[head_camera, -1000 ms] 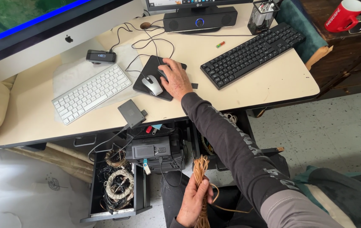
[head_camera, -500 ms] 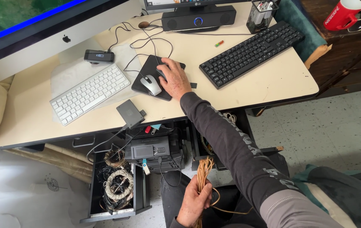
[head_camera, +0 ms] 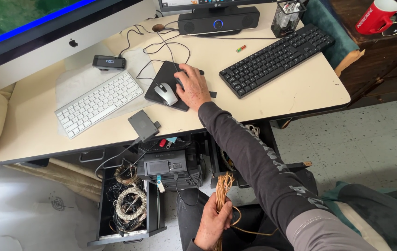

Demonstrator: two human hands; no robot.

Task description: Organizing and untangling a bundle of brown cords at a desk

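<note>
Left hand [head_camera: 213,224]: fingers clamped round a bundle of thin orange-brown cord [head_camera: 221,197], held low over the lap, below the desk edge.
Right hand [head_camera: 192,87]: fingers curled over a dark computer mouse [head_camera: 179,82] on the black mouse pad [head_camera: 161,76], beside a silver-grey mouse [head_camera: 166,93].
Desk [head_camera: 273,100]: cream top, tangled cables.
Risk: a loose cord loop could snag the open drawer of coiled wires [head_camera: 129,204], since only one hand holds the bundle.
</note>
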